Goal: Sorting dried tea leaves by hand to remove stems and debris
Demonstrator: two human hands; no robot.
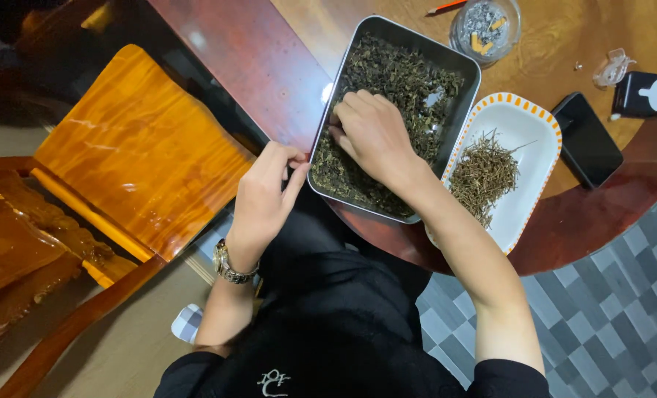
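Observation:
A rectangular metal tray (467, 66) full of dark dried leaves (406, 77) sits on the round wooden table's edge. My right hand (372, 136) reaches into the tray, fingers curled down among the leaves at its left side. My left hand (263, 195), with a metal wristwatch (227, 265) on the wrist, rests at the tray's left outer wall, thumb and fingers pinched together; whether it holds anything is hidden. To the right, a white dish with an orange-striped rim (523, 105) holds a heap of thin brown stems (483, 175).
A glass ashtray (484, 26) with butts stands at the far table side. A black phone (586, 138) and a small black device (644, 94) lie at the right. A glossy orange wooden chair (137, 147) stands on the left. Grey checked tiles (608, 324) cover the floor.

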